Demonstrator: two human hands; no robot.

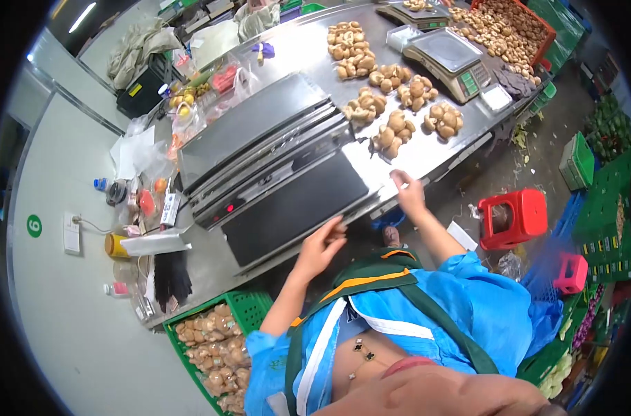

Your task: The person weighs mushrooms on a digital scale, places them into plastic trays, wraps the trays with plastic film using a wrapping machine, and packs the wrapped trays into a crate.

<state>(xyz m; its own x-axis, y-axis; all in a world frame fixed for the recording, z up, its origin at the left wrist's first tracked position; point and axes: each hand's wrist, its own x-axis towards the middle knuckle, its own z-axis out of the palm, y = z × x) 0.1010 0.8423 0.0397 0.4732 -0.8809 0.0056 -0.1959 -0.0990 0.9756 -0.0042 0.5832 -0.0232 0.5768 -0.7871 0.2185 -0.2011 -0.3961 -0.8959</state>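
Note:
My left hand (321, 247) is near the front edge of the black sealing machine (294, 208), its fingers curved and apart, with nothing visible in them. My right hand (408, 191) hovers at the steel table's front edge, just right of the machine; its fingers are bent and what they hold, if anything, is too small to tell. Beyond that hand lie several bunches of brown mushrooms (394, 133) on the steel table (426, 156). A small red light glows on the machine's front.
Scales (454, 55) stand behind the mushrooms, with an orange crate (527, 31) of loose mushrooms at the back right. A green crate (253, 308) of packed mushrooms sits below the table's left end. A red stool (515, 218) is on the floor at right.

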